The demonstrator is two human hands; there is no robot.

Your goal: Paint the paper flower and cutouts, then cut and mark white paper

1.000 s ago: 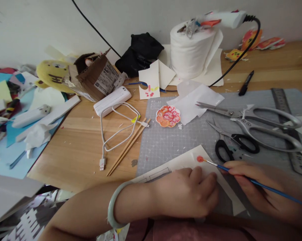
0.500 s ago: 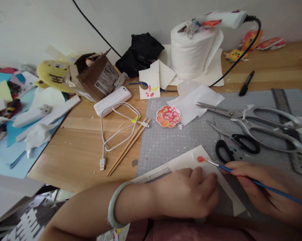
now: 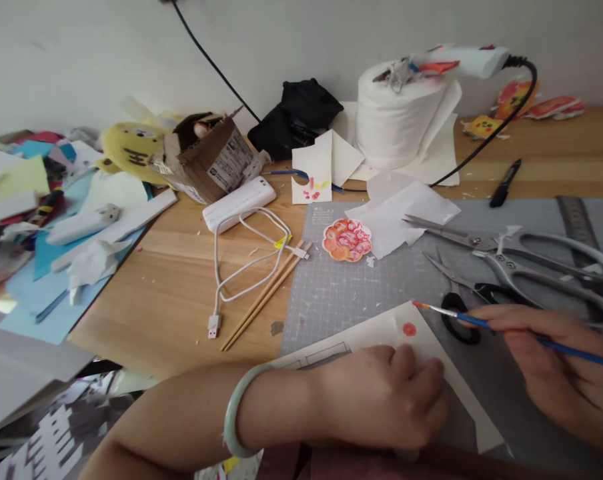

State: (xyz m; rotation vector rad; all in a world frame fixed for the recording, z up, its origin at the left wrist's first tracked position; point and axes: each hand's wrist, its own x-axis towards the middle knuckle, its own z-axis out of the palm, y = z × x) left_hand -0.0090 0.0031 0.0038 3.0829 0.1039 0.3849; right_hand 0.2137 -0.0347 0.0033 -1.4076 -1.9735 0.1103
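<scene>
My right hand (image 3: 556, 353) pinches a blue paintbrush (image 3: 474, 321) whose red-orange tip hovers at the far corner of a white sheet of paper (image 3: 454, 363). On that sheet is a small round orange-red paint spot (image 3: 409, 329). My left hand (image 3: 386, 397), with a pale green bangle on its wrist, rests curled over the paper; its fingers are closed and what they may hold is hidden. A pale rounded edge peeks out beneath it. Beyond lies a scalloped paper cutout (image 3: 347, 240) painted red and orange.
Large metal scissors (image 3: 506, 257) and black-handled scissors (image 3: 461, 327) lie by my right hand on the grey cutting mat (image 3: 326, 300). Chopsticks (image 3: 261, 300), a white cable (image 3: 217, 267) and a power bank (image 3: 239, 203) are at left. A paper roll (image 3: 399, 123) stands behind.
The brush has lifted off the paint spot and moved up and right to the paper's corner. My left hand stays on the sheet. The whole view has shifted slightly.
</scene>
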